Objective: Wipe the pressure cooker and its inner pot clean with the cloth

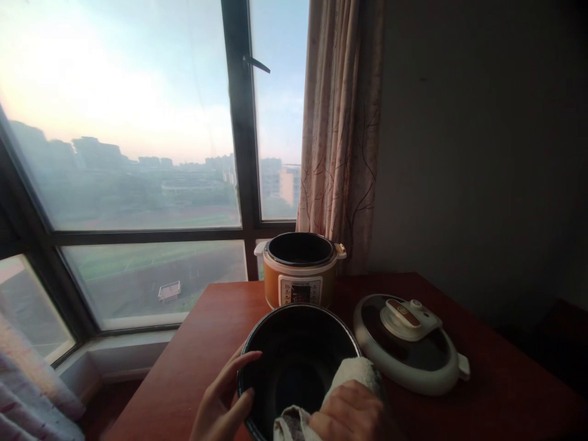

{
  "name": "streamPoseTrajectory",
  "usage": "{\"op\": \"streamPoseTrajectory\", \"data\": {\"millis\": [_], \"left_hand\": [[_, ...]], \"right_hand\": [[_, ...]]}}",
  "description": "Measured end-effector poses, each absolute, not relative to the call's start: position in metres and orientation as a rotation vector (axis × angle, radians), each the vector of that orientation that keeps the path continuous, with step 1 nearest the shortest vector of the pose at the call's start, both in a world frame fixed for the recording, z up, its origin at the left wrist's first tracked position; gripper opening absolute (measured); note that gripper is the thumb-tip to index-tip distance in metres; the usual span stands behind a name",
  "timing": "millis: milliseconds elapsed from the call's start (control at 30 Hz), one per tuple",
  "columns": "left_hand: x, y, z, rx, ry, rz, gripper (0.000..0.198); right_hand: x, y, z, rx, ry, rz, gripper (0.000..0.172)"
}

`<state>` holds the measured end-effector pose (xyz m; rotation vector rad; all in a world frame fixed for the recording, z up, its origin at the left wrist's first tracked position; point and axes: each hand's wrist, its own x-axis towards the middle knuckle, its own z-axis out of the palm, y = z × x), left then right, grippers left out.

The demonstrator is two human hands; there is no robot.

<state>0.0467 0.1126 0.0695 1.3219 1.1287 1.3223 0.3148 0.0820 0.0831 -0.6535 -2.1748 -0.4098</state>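
Note:
A black inner pot [294,355] stands on the red-brown table [193,367] in front of me. My left hand [225,401] grips its left rim, thumb and fingers around the edge. My right hand [349,413] is closed on a white cloth [353,373] that it presses against the pot's near right rim and inner wall. Behind the pot stands an orange electric pressure cooker [299,269], open and without a lid. Its white and dark lid [408,343] lies flat on the table to the right of the pot.
A large window [138,153] with a dark frame fills the left and back. A patterned curtain [340,122] hangs behind the cooker. A dark wall lies to the right. A striped fabric [27,392] shows at the lower left, beyond the table's edge.

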Motion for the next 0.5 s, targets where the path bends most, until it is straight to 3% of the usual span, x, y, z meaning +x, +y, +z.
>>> {"op": "streamPoseTrajectory", "data": {"millis": [133, 233, 500], "left_hand": [[0.043, 0.131, 0.079, 1.351, 1.075, 1.302, 0.041], [0.043, 0.142, 0.076, 1.357, 1.048, 1.322, 0.040], [0.052, 0.137, 0.071, 1.286, 1.085, 1.364, 0.040]], "right_hand": [[0.354, 0.092, 0.095, -0.720, -2.340, 0.037, 0.018], [0.365, 0.100, 0.098, -0.802, -2.343, 0.217, 0.036], [0.356, 0.092, 0.040, -0.913, -1.912, 0.038, 0.038]]}}
